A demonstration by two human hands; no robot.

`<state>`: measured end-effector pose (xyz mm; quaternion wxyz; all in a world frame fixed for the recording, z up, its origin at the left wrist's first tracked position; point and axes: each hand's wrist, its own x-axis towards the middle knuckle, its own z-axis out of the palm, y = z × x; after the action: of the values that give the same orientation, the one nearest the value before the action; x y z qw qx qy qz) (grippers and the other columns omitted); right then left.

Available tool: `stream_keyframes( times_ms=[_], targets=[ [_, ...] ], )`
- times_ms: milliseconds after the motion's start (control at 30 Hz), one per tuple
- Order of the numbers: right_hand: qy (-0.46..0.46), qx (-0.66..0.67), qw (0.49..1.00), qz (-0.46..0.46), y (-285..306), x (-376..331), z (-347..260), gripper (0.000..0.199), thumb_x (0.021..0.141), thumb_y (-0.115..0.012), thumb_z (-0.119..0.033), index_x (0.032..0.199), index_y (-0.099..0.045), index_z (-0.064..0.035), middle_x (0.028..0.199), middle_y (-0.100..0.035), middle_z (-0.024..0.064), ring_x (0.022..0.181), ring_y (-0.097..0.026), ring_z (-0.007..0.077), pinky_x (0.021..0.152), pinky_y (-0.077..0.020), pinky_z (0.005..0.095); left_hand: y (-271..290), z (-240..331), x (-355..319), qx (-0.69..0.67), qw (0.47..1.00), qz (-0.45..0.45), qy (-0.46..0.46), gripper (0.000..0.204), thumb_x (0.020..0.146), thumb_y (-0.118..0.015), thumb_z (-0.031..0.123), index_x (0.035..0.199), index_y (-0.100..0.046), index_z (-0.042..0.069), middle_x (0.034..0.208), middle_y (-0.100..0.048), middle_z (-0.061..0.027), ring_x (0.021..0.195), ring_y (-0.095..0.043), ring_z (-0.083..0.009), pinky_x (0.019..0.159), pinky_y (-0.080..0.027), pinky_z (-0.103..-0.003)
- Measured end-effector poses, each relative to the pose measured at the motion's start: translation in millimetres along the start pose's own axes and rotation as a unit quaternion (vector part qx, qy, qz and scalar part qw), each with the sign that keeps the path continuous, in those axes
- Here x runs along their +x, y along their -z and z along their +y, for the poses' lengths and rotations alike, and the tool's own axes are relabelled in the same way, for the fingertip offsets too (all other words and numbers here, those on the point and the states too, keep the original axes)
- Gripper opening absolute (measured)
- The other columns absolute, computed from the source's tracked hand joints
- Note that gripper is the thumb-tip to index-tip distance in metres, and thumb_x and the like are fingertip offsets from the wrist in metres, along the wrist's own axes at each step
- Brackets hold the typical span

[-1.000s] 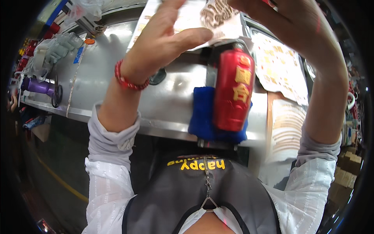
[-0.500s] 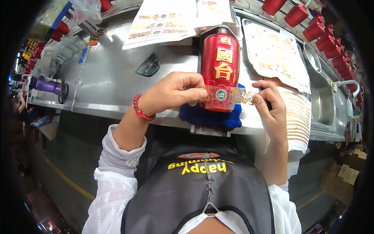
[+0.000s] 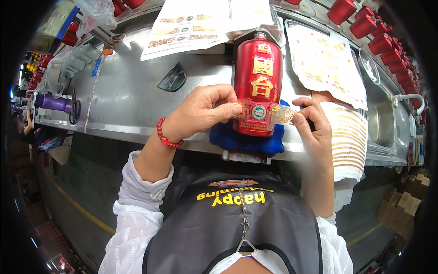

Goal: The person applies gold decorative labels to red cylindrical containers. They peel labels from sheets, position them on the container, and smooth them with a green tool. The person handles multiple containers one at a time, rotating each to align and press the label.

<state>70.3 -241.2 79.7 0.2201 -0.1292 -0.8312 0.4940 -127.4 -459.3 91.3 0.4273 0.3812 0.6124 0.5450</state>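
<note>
A red bottle (image 3: 258, 61) with raised gold characters lies on its back, neck away from me, its base end over a blue cloth (image 3: 246, 141). Across its lower part stretches a clear decal strip (image 3: 259, 112) with gold dragon figures and a round green emblem. My left hand (image 3: 207, 109) pinches the strip's left end between thumb and forefinger, at the bottle's left side. On the other side, my right hand (image 3: 315, 121) is closed on the right end, which stands out past the bottle. Whether the strip's middle touches the bottle, I cannot tell.
Printed decal sheets (image 3: 182, 27) lie at the back left; a decal-covered white sheet (image 3: 324, 64) and gold-striped sheets (image 3: 346, 141) lie right. A dark curved scraper-like piece (image 3: 173, 77) rests on the steel counter (image 3: 123, 91). A sink (image 3: 381, 118) and several red bottles (image 3: 365, 25) stand right.
The strip sits slightly higher on the bottle, showing more of the red base below it. Both hands keep their pinch on its ends. The whole view has shifted a little.
</note>
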Motion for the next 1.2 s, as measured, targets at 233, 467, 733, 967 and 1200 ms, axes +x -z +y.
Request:
stream_keyframes(
  times_ms=[233, 467, 733, 967, 1200],
  targets=[
    [0.0, 0.002, 1.0, -0.002, -3.6, 1.2, 3.2, 0.019, 0.095, -0.069, -0.012, 0.082, -0.065, 0.0017, 0.106, -0.065, 0.0147, 0.1, -0.062, 0.0234, 0.083, -0.0473, 0.0324, 0.2, -1.8, 1.8, 0.02, 1.0, 0.013, -0.003, 0.02, 0.097, -0.07, 0.018, 0.086, -0.061, 0.003, 0.079, -0.057, 0.0042, 0.072, -0.047, -0.0023, 0.062, -0.041, -0.022],
    [-0.03, -0.015, 0.999, -0.036, -2.8, 3.0, 2.9, 0.023, 0.097, -0.067, -0.013, 0.081, -0.059, 0.0013, 0.114, -0.062, 0.0115, 0.103, -0.055, 0.0166, 0.088, -0.0434, 0.0289, -0.6, -3.1, 3.3, 0.051, 0.998, 0.021, -0.037, 0.021, 0.097, -0.069, 0.018, 0.086, -0.061, 0.002, 0.078, -0.058, 0.0025, 0.073, -0.049, -0.0039, 0.063, -0.043, -0.023],
    [-0.006, -0.043, 0.999, -0.014, -9.3, 5.2, 15.3, 0.02, 0.094, -0.07, -0.018, 0.086, -0.066, -0.0001, 0.108, -0.067, 0.0084, 0.076, -0.061, 0.0141, 0.064, -0.0461, 0.0279, 1.7, -5.4, 2.0, 0.065, 0.997, 0.006, -0.036, 0.023, 0.1, -0.067, 0.023, 0.092, -0.061, 0.002, 0.082, -0.061, 0.002, 0.074, -0.052, -0.0053, 0.067, -0.045, -0.023],
    [0.003, -0.062, 0.998, -0.01, -10.3, 4.7, 19.0, 0.021, 0.094, -0.071, -0.019, 0.086, -0.067, -0.0005, 0.107, -0.068, 0.0073, 0.069, -0.06, 0.0123, 0.06, -0.0461, 0.026, 2.7, -5.3, 2.2, 0.033, 0.999, -0.004, -0.015, 0.023, 0.1, -0.067, 0.024, 0.093, -0.061, 0.003, 0.083, -0.061, 0.0023, 0.075, -0.052, -0.0052, 0.068, -0.045, -0.023],
    [-0.006, -0.045, 0.999, -0.009, -12.0, 4.2, 20.4, 0.022, 0.095, -0.071, -0.02, 0.086, -0.067, -0.0008, 0.108, -0.069, 0.0067, 0.062, -0.058, 0.009, 0.059, -0.0468, 0.0252, 1.3, -4.2, 2.9, 0.056, 0.998, 0.004, -0.041, 0.022, 0.099, -0.068, 0.023, 0.092, -0.061, 0.003, 0.083, -0.061, 0.0029, 0.075, -0.052, -0.0044, 0.067, -0.044, -0.023]
  ],
)
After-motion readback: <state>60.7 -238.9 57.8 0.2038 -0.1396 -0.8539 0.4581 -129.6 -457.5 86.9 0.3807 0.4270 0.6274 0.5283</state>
